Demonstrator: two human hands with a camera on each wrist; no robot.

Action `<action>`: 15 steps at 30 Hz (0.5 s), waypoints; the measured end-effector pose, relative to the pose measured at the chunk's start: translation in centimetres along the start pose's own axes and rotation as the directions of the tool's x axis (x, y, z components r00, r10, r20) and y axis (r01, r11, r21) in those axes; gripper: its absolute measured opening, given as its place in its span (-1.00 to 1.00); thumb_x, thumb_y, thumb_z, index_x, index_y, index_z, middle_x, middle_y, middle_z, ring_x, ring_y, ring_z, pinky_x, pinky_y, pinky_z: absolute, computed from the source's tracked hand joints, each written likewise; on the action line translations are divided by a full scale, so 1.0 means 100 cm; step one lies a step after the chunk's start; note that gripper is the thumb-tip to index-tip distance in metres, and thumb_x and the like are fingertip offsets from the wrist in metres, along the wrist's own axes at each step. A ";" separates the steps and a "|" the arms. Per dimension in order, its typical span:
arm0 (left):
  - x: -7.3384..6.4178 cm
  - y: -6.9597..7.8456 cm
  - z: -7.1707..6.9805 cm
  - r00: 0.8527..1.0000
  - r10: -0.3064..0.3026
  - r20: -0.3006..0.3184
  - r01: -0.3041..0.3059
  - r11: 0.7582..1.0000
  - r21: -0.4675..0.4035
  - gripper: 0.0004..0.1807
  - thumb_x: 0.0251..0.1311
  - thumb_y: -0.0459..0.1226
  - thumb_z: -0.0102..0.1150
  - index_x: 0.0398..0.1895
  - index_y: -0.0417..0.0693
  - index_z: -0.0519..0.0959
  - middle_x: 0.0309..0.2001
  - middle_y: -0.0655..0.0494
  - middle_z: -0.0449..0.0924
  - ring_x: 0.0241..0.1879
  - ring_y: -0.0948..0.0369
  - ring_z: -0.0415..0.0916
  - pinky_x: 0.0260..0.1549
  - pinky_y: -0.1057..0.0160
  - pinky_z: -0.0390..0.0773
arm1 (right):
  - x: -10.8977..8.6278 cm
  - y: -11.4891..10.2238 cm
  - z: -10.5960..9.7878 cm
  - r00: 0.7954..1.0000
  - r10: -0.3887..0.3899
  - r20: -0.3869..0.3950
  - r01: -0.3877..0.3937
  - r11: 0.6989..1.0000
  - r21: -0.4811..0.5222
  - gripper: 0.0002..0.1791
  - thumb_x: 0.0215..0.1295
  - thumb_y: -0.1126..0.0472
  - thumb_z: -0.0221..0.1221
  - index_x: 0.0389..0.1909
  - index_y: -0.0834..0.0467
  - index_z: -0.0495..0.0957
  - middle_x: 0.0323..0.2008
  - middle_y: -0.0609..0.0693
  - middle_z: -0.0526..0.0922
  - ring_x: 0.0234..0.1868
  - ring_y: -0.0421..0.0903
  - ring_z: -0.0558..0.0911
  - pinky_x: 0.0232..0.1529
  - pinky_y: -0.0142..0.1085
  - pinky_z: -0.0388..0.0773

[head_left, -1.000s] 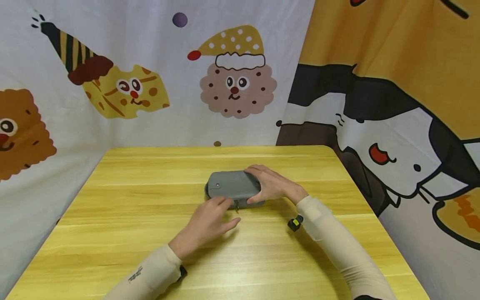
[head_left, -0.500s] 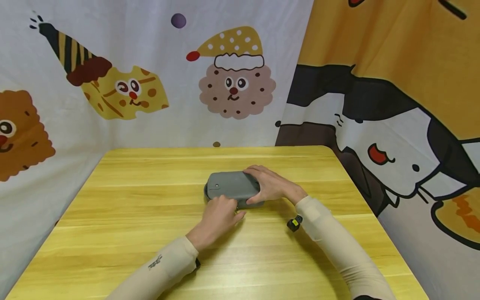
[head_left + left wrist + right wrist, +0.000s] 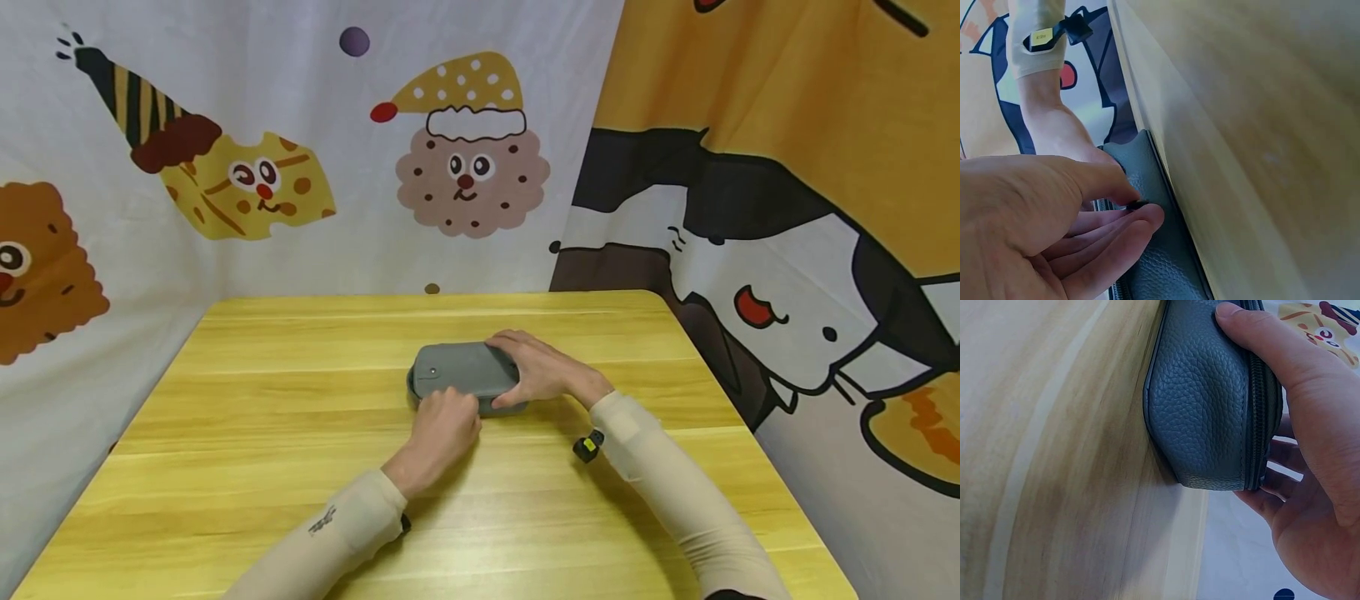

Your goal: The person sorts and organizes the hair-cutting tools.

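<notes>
A grey grained-leather zip pouch [image 3: 467,367] lies flat on the table, a small metal snap on its top at the left. My right hand [image 3: 542,368] grips the pouch's right end, thumb on the near side and fingers over the far side. At the near side, my left hand [image 3: 444,427] has its fingers curled in. The left wrist view shows thumb and forefinger pinching a small dark zipper pull [image 3: 1137,204], mostly covered by the fingertips. The zipper [image 3: 1257,406] runs along the pouch's side with its teeth meshed near the right hand.
The pouch rests near the middle of a yellow wood-grain table [image 3: 262,433]. A cartoon-printed curtain [image 3: 300,267] hangs behind the table and along its sides. Each wrist carries a small black camera, such as the right one [image 3: 588,446].
My left hand has moved slightly right and forward along the pouch's near side. Its spread thumb has closed in against the fingers on the zipper pull. The right hand has stayed in place.
</notes>
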State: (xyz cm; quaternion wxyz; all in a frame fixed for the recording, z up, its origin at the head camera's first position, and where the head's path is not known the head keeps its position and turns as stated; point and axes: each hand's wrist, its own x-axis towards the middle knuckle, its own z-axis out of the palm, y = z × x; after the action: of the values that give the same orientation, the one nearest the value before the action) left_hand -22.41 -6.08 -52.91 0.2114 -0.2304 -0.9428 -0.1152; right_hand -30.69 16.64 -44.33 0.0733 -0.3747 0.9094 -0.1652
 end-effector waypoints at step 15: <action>-0.006 0.011 -0.030 0.999 -0.025 -0.042 0.025 1.000 0.008 -0.60 0.23 -0.37 0.38 -0.75 0.01 0.52 -0.70 0.11 0.54 -0.73 0.17 0.49 -0.81 -0.03 0.52 | 0.002 -0.001 -0.001 1.000 0.002 0.005 -0.002 1.000 0.000 0.28 0.17 -0.37 0.62 0.77 0.14 0.29 0.71 0.16 0.37 0.66 0.18 0.46 0.59 0.15 0.56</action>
State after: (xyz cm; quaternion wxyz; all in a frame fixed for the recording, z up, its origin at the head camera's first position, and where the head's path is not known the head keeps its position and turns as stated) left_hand -20.40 -6.30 -50.38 0.2304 -0.2153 -0.9415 -0.1186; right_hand -30.73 16.46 -44.22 0.0757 -0.3740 0.9096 -0.1642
